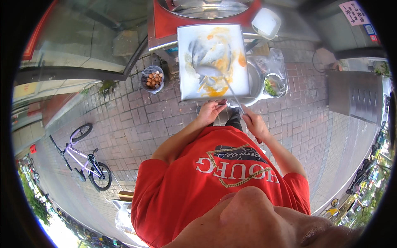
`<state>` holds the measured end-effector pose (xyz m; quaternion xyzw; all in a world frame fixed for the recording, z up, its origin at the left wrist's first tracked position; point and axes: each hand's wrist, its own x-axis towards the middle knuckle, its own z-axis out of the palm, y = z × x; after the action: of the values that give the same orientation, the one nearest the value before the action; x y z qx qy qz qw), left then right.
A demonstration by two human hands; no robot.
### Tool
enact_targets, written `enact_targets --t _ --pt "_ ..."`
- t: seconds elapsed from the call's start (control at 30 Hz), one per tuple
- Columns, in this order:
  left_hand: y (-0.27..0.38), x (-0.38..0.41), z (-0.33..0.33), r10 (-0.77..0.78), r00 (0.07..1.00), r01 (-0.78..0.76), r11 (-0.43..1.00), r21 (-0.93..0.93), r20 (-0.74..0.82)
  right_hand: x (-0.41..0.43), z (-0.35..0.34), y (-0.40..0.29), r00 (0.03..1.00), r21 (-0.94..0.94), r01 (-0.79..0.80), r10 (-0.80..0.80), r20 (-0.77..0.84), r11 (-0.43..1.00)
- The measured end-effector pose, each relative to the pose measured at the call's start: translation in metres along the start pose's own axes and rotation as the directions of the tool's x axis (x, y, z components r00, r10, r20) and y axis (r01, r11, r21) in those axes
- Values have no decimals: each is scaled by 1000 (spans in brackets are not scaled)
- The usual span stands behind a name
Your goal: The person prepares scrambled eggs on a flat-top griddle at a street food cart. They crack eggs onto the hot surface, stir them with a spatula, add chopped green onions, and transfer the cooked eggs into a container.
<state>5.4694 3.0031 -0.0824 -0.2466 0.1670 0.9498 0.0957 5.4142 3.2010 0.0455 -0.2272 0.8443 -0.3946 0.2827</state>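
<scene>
A square metal tray (246,62) lies in front of me, coated with white batter and streaked with broken egg yolk (217,91). My left hand (209,112) grips a small dark handle (222,101) at the tray's near edge. In my right hand (256,125) is the handle of a long metal ladle (234,94). Its blurred bowl (210,70) rests on or just over the batter near the tray's middle. A large metal basin (255,77) sits partly hidden beneath the tray's right side.
Beyond the tray is a red-topped stand (164,21) with a round metal vessel (214,11). A white plastic container (266,23) sits at its right. Chopped greens (269,86) fill a tub beside the basin. Eggshells (154,79) lie in a lined bin; a bicycle (82,158) is at left.
</scene>
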Motion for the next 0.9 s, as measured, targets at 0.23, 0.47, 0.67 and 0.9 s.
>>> enact_targets --t 0.23,0.47,0.67,0.9 --pt "-1 5 4 -6 1000 8 998 58 -24 37 23 -24 999 212 -30 20 47 977" --pt "7 7 -6 -1 1000 2 1000 5 -6 -20 -42 4 969 2 -240 239 -64 971" --pt "14 3 -15 -11 998 14 999 47 -62 17 -67 38 961 -113 -22 -10 -275 993" --pt "16 -3 -12 12 1000 -12 993 117 -3 -20 -35 25 957 24 -178 178 -231 984"
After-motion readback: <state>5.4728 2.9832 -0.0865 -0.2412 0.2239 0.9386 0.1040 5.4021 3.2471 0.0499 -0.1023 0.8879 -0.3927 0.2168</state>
